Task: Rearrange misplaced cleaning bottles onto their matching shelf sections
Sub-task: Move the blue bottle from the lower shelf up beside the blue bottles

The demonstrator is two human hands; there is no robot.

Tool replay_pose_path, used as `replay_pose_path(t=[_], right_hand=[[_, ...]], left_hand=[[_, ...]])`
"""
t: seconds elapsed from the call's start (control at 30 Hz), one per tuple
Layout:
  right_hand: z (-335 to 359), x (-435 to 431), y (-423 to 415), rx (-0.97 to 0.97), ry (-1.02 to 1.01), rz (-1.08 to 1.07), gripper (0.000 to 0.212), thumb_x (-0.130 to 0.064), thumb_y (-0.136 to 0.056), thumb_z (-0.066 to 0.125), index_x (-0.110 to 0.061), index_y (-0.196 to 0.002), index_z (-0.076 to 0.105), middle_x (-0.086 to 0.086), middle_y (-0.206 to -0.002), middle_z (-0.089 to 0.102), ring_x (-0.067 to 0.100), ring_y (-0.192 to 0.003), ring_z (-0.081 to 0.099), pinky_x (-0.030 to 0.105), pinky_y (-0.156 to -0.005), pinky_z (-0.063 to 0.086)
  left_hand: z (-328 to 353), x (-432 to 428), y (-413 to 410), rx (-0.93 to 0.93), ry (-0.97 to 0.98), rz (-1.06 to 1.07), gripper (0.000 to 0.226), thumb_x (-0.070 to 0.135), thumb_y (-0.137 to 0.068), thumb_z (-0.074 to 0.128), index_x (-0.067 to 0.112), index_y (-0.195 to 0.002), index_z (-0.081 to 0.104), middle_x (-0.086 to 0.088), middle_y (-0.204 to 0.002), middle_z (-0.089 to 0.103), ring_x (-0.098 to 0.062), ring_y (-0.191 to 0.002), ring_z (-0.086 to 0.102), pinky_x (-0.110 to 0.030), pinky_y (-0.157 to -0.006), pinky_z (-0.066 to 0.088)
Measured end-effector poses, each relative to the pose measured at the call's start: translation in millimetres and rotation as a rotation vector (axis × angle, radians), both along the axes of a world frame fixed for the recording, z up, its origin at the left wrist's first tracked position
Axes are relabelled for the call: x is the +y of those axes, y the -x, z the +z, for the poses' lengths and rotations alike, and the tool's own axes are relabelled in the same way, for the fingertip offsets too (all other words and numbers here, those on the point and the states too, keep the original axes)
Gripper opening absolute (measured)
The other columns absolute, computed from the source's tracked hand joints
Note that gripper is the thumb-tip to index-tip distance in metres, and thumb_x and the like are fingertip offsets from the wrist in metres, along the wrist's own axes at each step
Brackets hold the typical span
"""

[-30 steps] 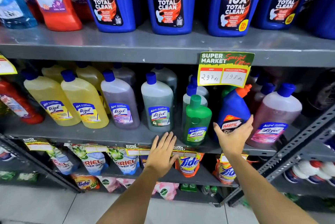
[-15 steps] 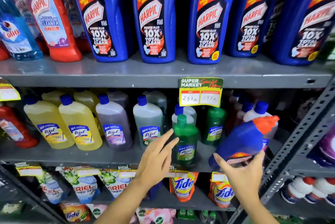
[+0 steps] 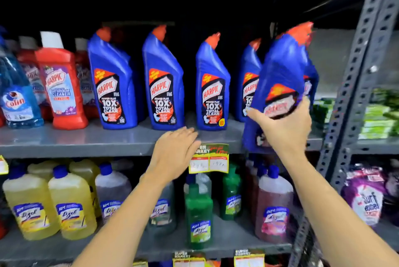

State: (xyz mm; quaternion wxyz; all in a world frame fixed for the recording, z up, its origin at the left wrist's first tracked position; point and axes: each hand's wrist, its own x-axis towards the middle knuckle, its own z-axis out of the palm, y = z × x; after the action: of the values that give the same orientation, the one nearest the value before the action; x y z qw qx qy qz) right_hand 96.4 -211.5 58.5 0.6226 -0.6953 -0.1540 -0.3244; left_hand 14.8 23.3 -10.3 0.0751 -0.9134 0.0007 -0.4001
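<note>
My right hand (image 3: pixel 285 128) grips the base of a blue Harpic bottle (image 3: pixel 282 68) with an orange cap, held upright at the right end of the upper shelf (image 3: pixel 86 139). It hangs in front of another blue bottle there. A row of matching blue Harpic bottles (image 3: pixel 164 85) stands on that shelf to its left. My left hand (image 3: pixel 174 154) is flat and empty, fingers together, at the upper shelf's front edge beside the price tag (image 3: pixel 210 158). Below, Lizol bottles (image 3: pixel 71 204) in yellow, grey, green and pink fill the lower shelf.
Red Harpic bathroom cleaner (image 3: pixel 61 85) and a blue Colin bottle (image 3: pixel 18 98) stand at the upper left. A perforated grey metal upright (image 3: pixel 354 85) rises at the right, with green packs (image 3: pixel 380 115) and a purple Surf pouch (image 3: pixel 367 199) beyond it.
My right hand has lifted the blue Harpic bottle from the lower Lizol shelf up to the upper shelf's right end. My left hand rose from the lower shelf to the upper shelf's edge.
</note>
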Motion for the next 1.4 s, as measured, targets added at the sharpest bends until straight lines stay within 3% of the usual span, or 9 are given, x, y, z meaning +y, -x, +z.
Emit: replay_pose_path(t=[0.13, 0.23, 0.43, 0.6, 0.73, 0.9, 1.23, 1.4], right_hand=[[25.6, 18.0, -27.8, 0.06, 0.052, 0.021, 0.1, -0.055, -0.049, 0.088, -0.013, -0.129, 0.045, 0.005, -0.127, 0.06, 0.024, -0.117, 0.056, 0.028, -0.088, 0.037], [27.6, 27.1, -39.1, 0.086, 0.093, 0.03, 0.107, -0.053, -0.05, 0.088, -0.009, -0.135, 0.038, 0.006, -0.132, 0.056, 0.025, -0.119, 0.055, 0.032, -0.091, 0.041], [18.0, 34.6, -55.8, 0.142, 0.201, 0.048, 0.101, -0.057, -0.052, 0.085, -0.014, -0.132, 0.039, 0.005, -0.13, 0.055, 0.03, -0.117, 0.057, 0.043, -0.092, 0.047], [5.0, 33.8, -51.6, 0.139, 0.25, 0.028, 0.124, -0.052, -0.059, 0.086, -0.013, -0.151, 0.014, 0.015, -0.146, 0.039, 0.035, -0.129, 0.046, 0.049, -0.1, 0.042], [-14.1, 38.8, -45.3, 0.111, 0.347, -0.052, 0.137, -0.049, -0.059, 0.087, -0.014, -0.154, -0.006, 0.018, -0.149, 0.031, 0.038, -0.128, 0.046, 0.049, -0.092, 0.046], [-14.9, 41.0, -52.2, 0.137, 0.422, -0.085, 0.127, -0.043, -0.065, 0.086, -0.011, -0.154, 0.001, 0.018, -0.148, 0.032, 0.042, -0.113, 0.057, 0.045, -0.086, 0.047], [-10.0, 47.7, -72.3, 0.215, 0.393, -0.008, 0.125, -0.041, -0.061, 0.089, -0.011, -0.152, 0.008, 0.015, -0.145, 0.037, 0.04, -0.125, 0.05, 0.048, -0.097, 0.044], [-9.7, 42.9, -79.8, 0.245, 0.372, 0.047, 0.112, -0.04, -0.057, 0.091, -0.007, -0.141, 0.025, 0.012, -0.14, 0.045, 0.034, -0.124, 0.051, 0.049, -0.099, 0.044]], left_hand=[[-1.0, 0.4, 1.9, 0.0, 0.036, -0.018, 0.049, 0.04, -0.097, 0.033, 0.011, -0.115, 0.069, -0.008, -0.116, 0.07, -0.025, -0.105, 0.066, -0.036, -0.083, 0.049], [-3.3, -0.3, 3.4, -0.032, 0.073, -0.031, 0.047, 0.039, -0.096, 0.036, 0.013, -0.115, 0.07, -0.006, -0.117, 0.069, -0.026, -0.106, 0.065, -0.039, -0.082, 0.051], [-3.9, -1.6, 3.8, -0.033, 0.1, -0.022, 0.046, 0.04, -0.097, 0.036, 0.016, -0.117, 0.069, -0.004, -0.118, 0.069, -0.023, -0.108, 0.064, -0.038, -0.083, 0.05], [-6.0, -1.2, 1.1, -0.045, 0.115, -0.014, 0.044, 0.04, -0.097, 0.037, 0.017, -0.117, 0.069, -0.001, -0.118, 0.069, -0.021, -0.109, 0.064, -0.037, -0.082, 0.05], [-7.4, 0.0, 0.0, -0.087, 0.098, -0.03, 0.043, 0.039, -0.097, 0.039, 0.017, -0.116, 0.07, -0.002, -0.116, 0.07, -0.021, -0.107, 0.065, -0.037, -0.081, 0.051], [-8.4, 1.0, -1.6, -0.126, 0.082, -0.058, 0.041, 0.038, -0.097, 0.041, 0.015, -0.115, 0.071, -0.003, -0.115, 0.07, -0.021, -0.106, 0.065, -0.037, -0.08, 0.051], [-11.4, 2.9, -2.9, -0.122, 0.075, -0.034, 0.042, 0.039, -0.098, 0.039, 0.017, -0.116, 0.07, -0.002, -0.117, 0.069, -0.021, -0.108, 0.065, -0.037, -0.081, 0.049], [-11.4, 2.1, -1.6, -0.115, 0.077, -0.031, 0.042, 0.039, -0.098, 0.04, 0.016, -0.116, 0.07, -0.002, -0.117, 0.069, -0.022, -0.108, 0.065, -0.038, -0.081, 0.05]])
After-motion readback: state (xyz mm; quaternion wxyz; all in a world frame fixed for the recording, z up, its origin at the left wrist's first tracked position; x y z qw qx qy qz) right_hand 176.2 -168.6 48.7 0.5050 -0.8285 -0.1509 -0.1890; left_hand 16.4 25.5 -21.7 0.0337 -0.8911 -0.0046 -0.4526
